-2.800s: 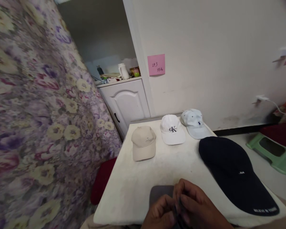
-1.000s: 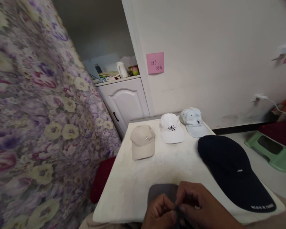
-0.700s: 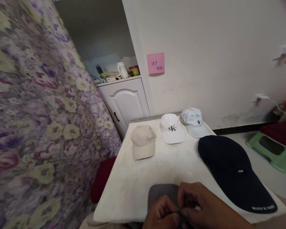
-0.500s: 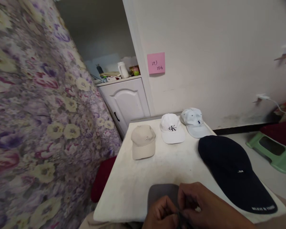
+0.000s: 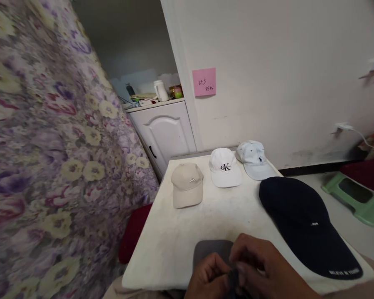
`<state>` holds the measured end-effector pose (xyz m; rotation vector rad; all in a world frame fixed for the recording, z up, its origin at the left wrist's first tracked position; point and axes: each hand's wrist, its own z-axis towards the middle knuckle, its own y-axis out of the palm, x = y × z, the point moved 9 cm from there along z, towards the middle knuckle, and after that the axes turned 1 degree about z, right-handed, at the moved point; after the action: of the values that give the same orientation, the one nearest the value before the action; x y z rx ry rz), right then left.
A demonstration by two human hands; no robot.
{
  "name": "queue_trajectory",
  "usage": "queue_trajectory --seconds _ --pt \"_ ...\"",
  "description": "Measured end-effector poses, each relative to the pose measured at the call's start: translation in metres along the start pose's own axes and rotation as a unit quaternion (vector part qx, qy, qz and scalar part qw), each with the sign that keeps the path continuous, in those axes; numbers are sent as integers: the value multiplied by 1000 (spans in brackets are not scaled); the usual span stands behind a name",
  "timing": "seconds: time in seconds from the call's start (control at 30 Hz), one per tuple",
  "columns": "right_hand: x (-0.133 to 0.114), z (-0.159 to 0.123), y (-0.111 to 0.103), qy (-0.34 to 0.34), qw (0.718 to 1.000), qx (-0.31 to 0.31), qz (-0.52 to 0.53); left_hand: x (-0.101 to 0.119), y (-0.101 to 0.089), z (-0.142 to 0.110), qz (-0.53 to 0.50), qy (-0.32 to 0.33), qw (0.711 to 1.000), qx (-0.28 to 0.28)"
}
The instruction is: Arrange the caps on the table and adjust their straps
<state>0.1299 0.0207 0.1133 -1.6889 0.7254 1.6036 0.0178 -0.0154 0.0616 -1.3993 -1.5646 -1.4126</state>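
Observation:
A dark grey cap (image 5: 205, 249) lies at the near edge of the table, its brim pointing away from me. My left hand (image 5: 210, 276) is closed, thumb and fingers pinching a dark part at the cap's back edge. Close beside it, my right hand (image 5: 262, 265) is also closed on that same dark part, fingers curled. The hands cover most of the cap, and the bottom of the view cuts off the rest. To the right rests a large navy cap (image 5: 299, 220) with white lettering on its brim.
Farther back on the cream-covered table (image 5: 162, 245) sit a beige cap (image 5: 187, 187), a white cap (image 5: 226, 170) and a pale blue cap (image 5: 254, 160). A floral curtain (image 5: 65, 166) hangs at the left. A green stool (image 5: 358, 199) stands on the floor at right.
My right hand has shifted slightly left and up, nearer to the left hand's fingertips. The cap's dark part is raised a little between them. The other caps have not moved.

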Motion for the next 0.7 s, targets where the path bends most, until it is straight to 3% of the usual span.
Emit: queue_trajectory --seconds 0.1,0.2,0.3,0.5,0.7 --pt "0 -3 -9 -50 998 33 24 -3 -4 1 -22 15 1000 -11" --pt "8 -1 -1 -43 998 3 56 -8 -11 4 -20 21 1000 -8" --pt "7 2 9 -83 995 -27 44 -10 -11 5 -22 11 1000 -12" --pt "10 6 13 -125 992 -27 23 1 -6 -3 14 -11 1000 14" --pt "4 4 11 -161 987 -25 -2 -9 -12 1 -26 16 999 21"
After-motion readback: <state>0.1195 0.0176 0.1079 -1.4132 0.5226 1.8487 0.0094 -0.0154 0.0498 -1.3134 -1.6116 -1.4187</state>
